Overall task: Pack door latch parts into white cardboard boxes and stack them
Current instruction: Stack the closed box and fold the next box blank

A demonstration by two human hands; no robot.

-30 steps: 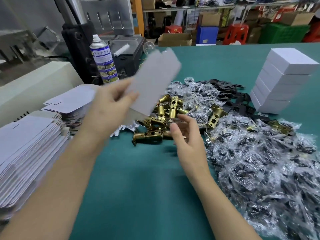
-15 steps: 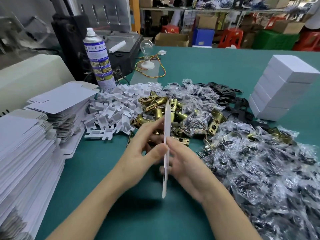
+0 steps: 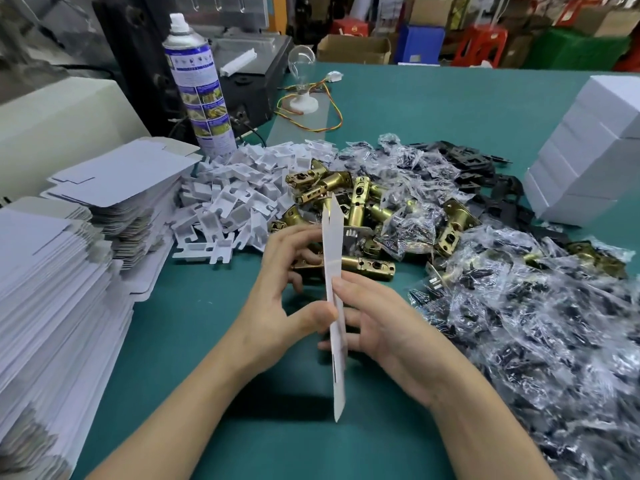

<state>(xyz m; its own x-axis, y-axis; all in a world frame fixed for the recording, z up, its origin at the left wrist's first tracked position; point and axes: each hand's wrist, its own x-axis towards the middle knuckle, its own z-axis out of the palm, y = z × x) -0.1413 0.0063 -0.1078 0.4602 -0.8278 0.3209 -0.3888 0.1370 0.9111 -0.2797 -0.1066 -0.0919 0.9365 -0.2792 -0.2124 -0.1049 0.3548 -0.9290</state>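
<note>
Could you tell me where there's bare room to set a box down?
Bare table in front, between the flat carton stacks and bagged parts; also the far stretch left of the stacked white boxes. The middle is crowded with brass latches and plastic pieces.

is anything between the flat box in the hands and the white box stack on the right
Yes: brass latches and bagged parts cover the table between the flat box and the stack; above them nothing visible.

The flat box blank (image 3: 334, 271) was matt white cardboard. The latches (image 3: 360, 209) were glossy brass-toned metal, the bags (image 3: 519, 306) crinkled shiny clear plastic, the inserts (image 3: 235, 199) smooth white plastic, the counter (image 3: 194, 341) matt green.
</note>
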